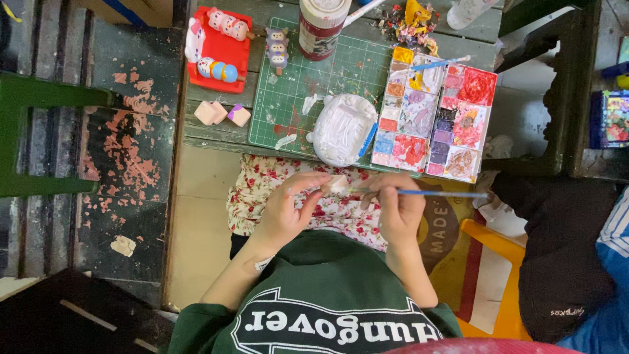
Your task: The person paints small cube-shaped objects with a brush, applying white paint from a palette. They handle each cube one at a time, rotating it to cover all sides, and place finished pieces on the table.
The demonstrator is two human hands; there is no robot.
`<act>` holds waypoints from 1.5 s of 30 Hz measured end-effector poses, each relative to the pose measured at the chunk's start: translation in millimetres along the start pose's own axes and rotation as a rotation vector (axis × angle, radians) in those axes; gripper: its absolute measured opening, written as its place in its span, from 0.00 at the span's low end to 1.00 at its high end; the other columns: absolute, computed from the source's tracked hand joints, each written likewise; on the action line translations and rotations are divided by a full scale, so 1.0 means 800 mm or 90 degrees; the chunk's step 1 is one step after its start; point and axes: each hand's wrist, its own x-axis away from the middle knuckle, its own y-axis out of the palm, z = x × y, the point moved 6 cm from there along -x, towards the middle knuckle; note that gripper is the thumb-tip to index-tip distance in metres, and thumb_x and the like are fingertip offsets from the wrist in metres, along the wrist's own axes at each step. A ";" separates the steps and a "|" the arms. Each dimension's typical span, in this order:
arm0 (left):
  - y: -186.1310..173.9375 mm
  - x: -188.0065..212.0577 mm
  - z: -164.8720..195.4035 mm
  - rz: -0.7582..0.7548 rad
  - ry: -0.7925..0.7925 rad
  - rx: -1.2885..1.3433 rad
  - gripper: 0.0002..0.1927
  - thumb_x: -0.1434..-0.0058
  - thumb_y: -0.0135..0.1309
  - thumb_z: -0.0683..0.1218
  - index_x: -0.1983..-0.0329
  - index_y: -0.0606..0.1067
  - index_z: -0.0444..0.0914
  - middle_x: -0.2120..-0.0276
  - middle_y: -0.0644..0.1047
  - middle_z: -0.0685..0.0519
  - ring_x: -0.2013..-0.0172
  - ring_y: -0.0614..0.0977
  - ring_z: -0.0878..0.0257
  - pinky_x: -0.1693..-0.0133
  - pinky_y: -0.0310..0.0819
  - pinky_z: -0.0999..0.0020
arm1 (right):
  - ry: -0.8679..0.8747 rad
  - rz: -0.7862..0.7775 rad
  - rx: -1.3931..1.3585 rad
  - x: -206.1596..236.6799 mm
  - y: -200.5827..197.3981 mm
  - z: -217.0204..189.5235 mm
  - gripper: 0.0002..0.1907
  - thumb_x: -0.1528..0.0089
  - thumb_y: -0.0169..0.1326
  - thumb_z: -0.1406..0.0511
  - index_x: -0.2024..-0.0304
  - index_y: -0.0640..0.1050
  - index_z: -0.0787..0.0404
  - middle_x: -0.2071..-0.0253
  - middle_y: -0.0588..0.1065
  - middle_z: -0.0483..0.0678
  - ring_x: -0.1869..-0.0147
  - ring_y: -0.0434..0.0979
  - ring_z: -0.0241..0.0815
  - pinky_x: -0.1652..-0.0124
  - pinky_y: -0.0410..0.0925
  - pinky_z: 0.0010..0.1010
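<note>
Lower centre of the frame: the person's lap, in a green printed top over a floral cloth (262, 187). Both hands work just above it, near the front edge of the worktop (209, 141).

The left hand (285, 213) sits left of centre. Its fingers (308, 180) are curled and pinch a small pale piece (339, 184), held between the two hands. What the piece is cannot be told at this size.

The right hand (400, 210) sits right of centre, fingers pressed together around a thin paintbrush (432, 193) in a writing grip. The brush's long axis runs nearly level across the frame. Its blue handle points toward the right edge; its tip points left and meets the pale piece, or lies just beside it. The piece lies left of the right hand's fingers and right of the left palm, and the left hand is the nearer, being in contact.

Further up, on the worktop: a green cutting mat (295, 98), a white moulded tray (342, 129) on it, and a paint palette (436, 111) to the right with a second brush across it. Upper left: a red tray (244, 59) with painted figures, and pink blocks (221, 113) just below it. Top centre: a paint jar (321, 26).
</note>
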 end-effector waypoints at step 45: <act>-0.026 0.014 -0.005 0.128 -0.024 0.008 0.16 0.35 0.57 0.30 0.47 0.69 0.34 0.52 0.81 0.44 0.48 0.85 0.52 0.47 0.83 0.62 | -0.013 0.197 0.163 -0.018 -0.126 0.014 0.05 0.20 0.44 0.67 0.45 0.64 0.62 0.56 0.77 0.61 0.71 0.73 0.35 0.67 0.63 0.23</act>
